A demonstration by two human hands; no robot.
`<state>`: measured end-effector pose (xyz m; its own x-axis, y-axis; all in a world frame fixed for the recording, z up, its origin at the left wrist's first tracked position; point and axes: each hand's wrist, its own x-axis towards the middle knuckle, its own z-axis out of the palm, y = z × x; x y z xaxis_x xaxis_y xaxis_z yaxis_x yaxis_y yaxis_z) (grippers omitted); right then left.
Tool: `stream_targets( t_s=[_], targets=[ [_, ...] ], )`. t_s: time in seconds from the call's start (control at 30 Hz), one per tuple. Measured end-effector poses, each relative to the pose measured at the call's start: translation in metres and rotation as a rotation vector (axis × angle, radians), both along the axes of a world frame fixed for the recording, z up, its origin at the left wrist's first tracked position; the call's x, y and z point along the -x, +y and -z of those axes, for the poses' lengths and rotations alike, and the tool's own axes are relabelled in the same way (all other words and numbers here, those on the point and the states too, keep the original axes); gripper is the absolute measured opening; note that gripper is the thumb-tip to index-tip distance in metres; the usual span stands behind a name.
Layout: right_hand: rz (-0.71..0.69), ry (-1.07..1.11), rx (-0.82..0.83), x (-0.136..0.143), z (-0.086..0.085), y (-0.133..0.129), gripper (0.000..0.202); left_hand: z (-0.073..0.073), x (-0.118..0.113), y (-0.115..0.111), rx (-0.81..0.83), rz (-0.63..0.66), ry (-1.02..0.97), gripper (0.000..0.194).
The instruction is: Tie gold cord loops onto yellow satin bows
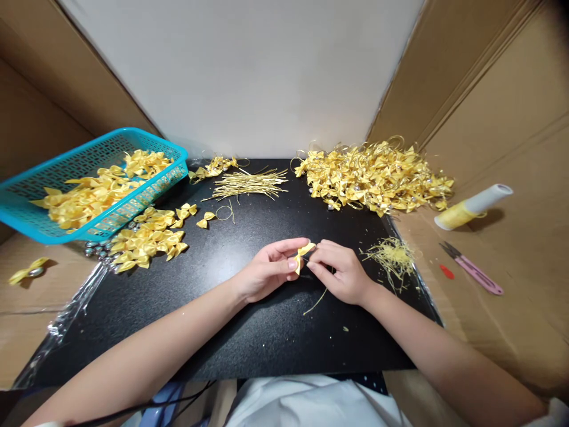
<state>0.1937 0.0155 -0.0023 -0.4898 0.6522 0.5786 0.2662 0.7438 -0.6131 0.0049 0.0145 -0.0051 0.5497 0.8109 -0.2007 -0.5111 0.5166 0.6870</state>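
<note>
Near the middle of the black table, a small yellow bow (304, 251) is pinched between the thumb and fingers of my left hand (271, 270). My right hand (338, 270) is closed just right of the bow, its thumb and index finger together at a thin dark item that is too small to make out. A loose gold cord (316, 303) hangs below my right hand and trails onto the table. More yellow bows (149, 237) lie in a pile to the left, and a single bow with a looped cord (205, 220) lies beside them.
A blue basket (57, 240) of bows stands at the left. Cut gold cords (251, 184) lie at the back centre. At the back right is a big heap of corded bows (377, 178). Cord scraps (393, 258), pink-handled snips (478, 276), a red piece (447, 272) and a white tube (489, 198) are on the right.
</note>
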Motion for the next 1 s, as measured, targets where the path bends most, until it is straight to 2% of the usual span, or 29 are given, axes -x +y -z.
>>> stream_targets(
  t_s=[1.0],
  targets=[
    [0.023, -0.006, 0.008, 0.0015, 0.0003, -0.0022, 0.023, -0.0006, 0.0004, -0.0002, -0.019, -0.007, 0.053, 0.036]
  ],
)
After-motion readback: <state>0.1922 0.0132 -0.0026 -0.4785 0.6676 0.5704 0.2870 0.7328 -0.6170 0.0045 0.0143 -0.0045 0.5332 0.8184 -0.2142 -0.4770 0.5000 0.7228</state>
